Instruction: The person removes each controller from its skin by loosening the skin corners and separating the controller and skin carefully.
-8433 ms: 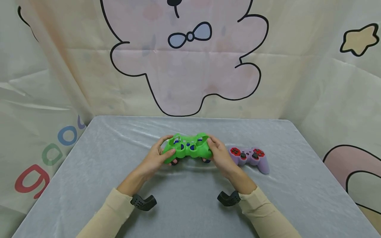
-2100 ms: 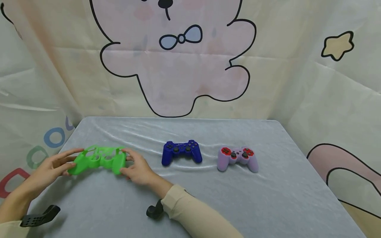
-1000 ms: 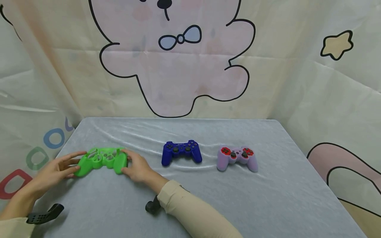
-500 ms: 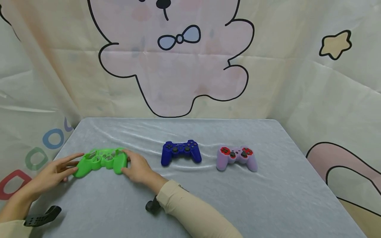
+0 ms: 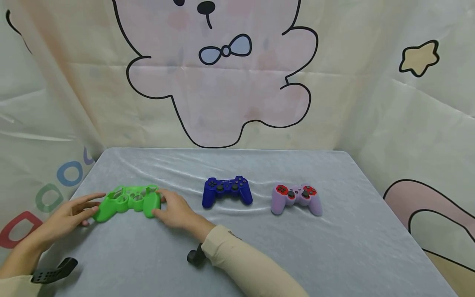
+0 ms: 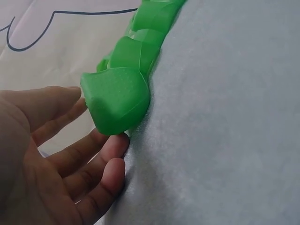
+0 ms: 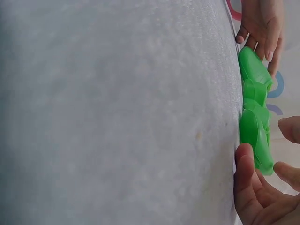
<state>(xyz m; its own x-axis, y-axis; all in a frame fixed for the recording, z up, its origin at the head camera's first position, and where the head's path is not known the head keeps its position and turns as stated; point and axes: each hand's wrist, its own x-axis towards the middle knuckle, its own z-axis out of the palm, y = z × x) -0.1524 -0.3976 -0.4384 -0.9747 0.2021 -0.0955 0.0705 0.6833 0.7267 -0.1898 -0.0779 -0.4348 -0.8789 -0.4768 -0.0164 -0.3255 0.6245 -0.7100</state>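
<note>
A green silicone controller cover [image 5: 128, 201], hollow with openings across its face, lies on the grey cloth at the left. My left hand [image 5: 68, 214] is at its left grip, with thumb and fingers spread loosely about the end. In the left wrist view the thumb tip is right at the edge of the cover [image 6: 115, 98], and the lower fingers reach down beside the cloth. At the opposite grip my right hand [image 5: 176, 209] has thumb and fingertips close to the cover's side, fingers relaxed. A dark blue controller [image 5: 227, 190] sits bare in the middle of the table.
Right of the blue controller lies a lilac game controller [image 5: 297, 199] with red button areas. The table [image 5: 297, 247] is draped in grey velvet. Behind it hangs a printed cloth backdrop [image 5: 341, 95]. Black bands [image 5: 55, 270] sit at the wrists.
First both hands held the green cover around the blue controller at the centre. Later the blue controller lies bare, and the cover has moved left and down onto the table, with the grip loosened.
</note>
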